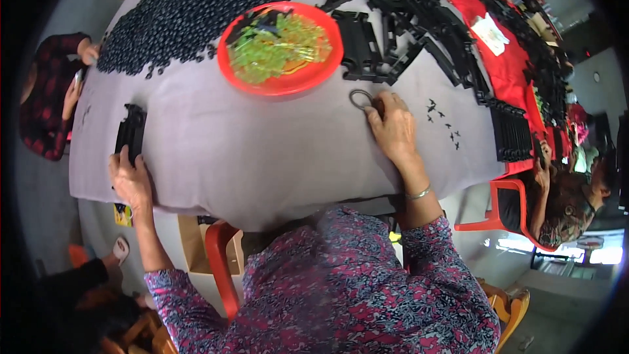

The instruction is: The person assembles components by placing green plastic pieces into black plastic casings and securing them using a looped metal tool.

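Note:
At the left of the grey tablecloth (262, 151), my left hand (131, 180) grips the near end of a long black plastic part (131, 124), with its far end lying on the cloth. Further right, my right hand (396, 124) is closed, thumb and fingers pinching a dark ring-shaped loop (354, 97) against the cloth; whether more of it lies under the fingers is hidden. Just right of that hand, several tiny black pieces (441, 115) are scattered. Beyond, a round red tray (295, 90) holds clear yellow-green plastic pieces (288, 46) and some dark ones.
A large heap of small black pieces (190, 13) covers the far left. Black plastic parts (419, 19) pile up at the far right, beside a neat row (511, 134) at the table edge. Other people work at left (52, 92) and right (567, 203). A red chair (504, 210) stands there.

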A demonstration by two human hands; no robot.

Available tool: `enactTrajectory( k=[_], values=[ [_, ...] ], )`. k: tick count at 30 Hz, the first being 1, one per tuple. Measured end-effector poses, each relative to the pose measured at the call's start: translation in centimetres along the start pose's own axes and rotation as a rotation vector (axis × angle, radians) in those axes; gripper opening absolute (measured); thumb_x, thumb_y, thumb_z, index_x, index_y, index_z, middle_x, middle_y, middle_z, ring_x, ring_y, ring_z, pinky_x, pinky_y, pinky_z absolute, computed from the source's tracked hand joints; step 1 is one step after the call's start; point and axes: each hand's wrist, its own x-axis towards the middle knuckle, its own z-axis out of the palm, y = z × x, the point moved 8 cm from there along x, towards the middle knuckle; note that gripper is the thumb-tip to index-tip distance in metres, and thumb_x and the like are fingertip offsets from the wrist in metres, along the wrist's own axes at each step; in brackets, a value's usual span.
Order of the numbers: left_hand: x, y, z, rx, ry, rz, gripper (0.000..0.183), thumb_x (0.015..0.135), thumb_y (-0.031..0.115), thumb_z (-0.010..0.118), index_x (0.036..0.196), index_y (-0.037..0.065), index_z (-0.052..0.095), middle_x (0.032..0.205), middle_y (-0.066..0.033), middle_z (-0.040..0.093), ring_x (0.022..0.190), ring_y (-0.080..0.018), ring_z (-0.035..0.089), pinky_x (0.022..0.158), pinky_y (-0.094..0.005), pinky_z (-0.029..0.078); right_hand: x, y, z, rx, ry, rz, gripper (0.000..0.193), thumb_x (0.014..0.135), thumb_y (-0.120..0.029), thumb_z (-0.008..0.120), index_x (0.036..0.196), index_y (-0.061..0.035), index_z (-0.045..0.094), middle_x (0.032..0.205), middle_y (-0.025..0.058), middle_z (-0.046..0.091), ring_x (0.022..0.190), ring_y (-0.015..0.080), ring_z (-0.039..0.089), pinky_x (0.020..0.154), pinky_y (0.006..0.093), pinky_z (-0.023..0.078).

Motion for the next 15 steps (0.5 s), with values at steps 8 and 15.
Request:
enactTrajectory(
  k=[8, 15],
  values=[
    [0.3, 0.5, 0.9, 0.031, -0.037, -0.031, 0.045, 0.083, 0.019, 0.073, 0.126, 0.012, 0.064, 0.111, -0.0064, 0.061, 0.108, -0.0292, 0.058, 0.091, -0.0472, 0.045, 3.1, 4.2, -3.5, 0.194, 0.14, 0.096, 0.026, 0.082, -0.014, 0.074, 0.102, -0.001, 0.063, 0.094, 0.0165, 0.063, 0.082, 0.0336, 0.064, 0.074, 0.0446, 0.051],
    [-2.4, 8.2, -3.3, -0.432, 0.14, 0.16, 0.039, 0.082, 0.007, 0.073, 0.121, 0.006, 0.066, 0.107, -0.0147, 0.06, 0.1, -0.0335, 0.059, 0.084, -0.0463, 0.048, 7.0, 7.1, -4.2, 0.117, 0.113, 0.062, 0.036, 0.082, -0.025, 0.075, 0.112, -0.0068, 0.065, 0.093, 0.0141, 0.067, 0.079, 0.0301, 0.067, 0.073, 0.0425, 0.053]
  ],
)
